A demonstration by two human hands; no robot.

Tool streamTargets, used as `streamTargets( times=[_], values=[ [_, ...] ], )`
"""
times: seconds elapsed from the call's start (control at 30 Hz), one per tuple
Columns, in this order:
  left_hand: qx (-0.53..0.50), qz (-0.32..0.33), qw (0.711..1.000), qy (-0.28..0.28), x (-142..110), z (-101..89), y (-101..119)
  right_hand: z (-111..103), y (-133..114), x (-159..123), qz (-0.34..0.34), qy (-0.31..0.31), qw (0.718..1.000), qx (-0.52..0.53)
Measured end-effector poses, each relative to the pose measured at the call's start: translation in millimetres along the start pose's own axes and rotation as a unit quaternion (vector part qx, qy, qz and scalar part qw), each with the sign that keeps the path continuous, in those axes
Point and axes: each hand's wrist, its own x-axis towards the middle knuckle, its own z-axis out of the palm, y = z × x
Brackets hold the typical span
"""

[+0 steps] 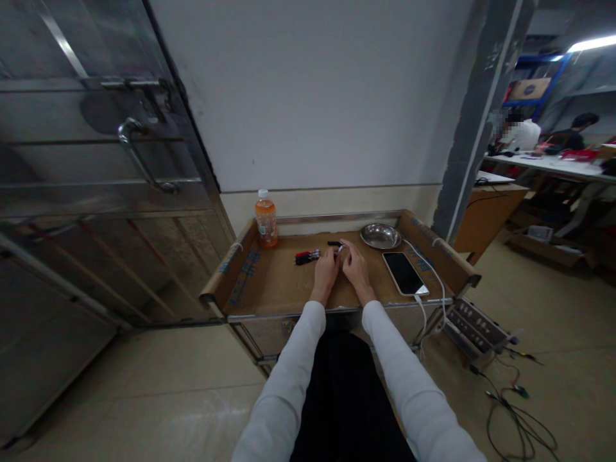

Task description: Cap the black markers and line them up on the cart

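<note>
My left hand (326,274) and my right hand (356,268) are close together over the cardboard-lined cart top (274,289). Both have their fingers closed around a small, slim pale piece (341,249), too small to name. A short black piece (333,243) shows just beyond the left fingertips; whether it joins the pale one I cannot tell. To the left of my left hand lies a small bunch of slim red, black and clear pen-like pieces (307,257), partly hidden by that hand.
An orange drink bottle (266,221) stands at the cart's back left. At the right are a round metal dish (380,236) and a phone (404,273) with a white cable (439,282). On the floor beside the cart lie a power unit (479,330) and loose black cables (520,420).
</note>
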Motion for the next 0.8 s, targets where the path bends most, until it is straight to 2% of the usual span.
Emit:
streamTargets(
  times=[0.2, 0.37, 0.53, 0.63, 0.8],
  values=[
    [0.021, -0.03, 0.997, 0.069, -3.9, -4.6, 0.8, 0.0, -4.8, -2.5, -0.014, -0.019, 1.0, 0.007],
    [0.102, -0.12, 0.98, 0.122, -9.7, -9.4, 1.5, 8.8, 0.0, -1.7, 0.001, -0.035, 0.996, -0.078],
    [0.152, -0.219, 0.957, 0.118, -15.1, -10.8, 1.7, 15.4, 6.3, -2.4, 0.056, -0.082, 0.978, -0.184],
    [0.151, -0.235, 0.954, 0.106, -16.4, -12.8, 4.1, 16.2, 7.6, -2.8, 0.052, -0.104, 0.972, -0.202],
    [0.154, -0.269, 0.946, 0.097, -17.6, -16.2, 5.6, 16.6, 5.6, -2.5, 0.062, -0.101, 0.968, -0.222]
  ],
)
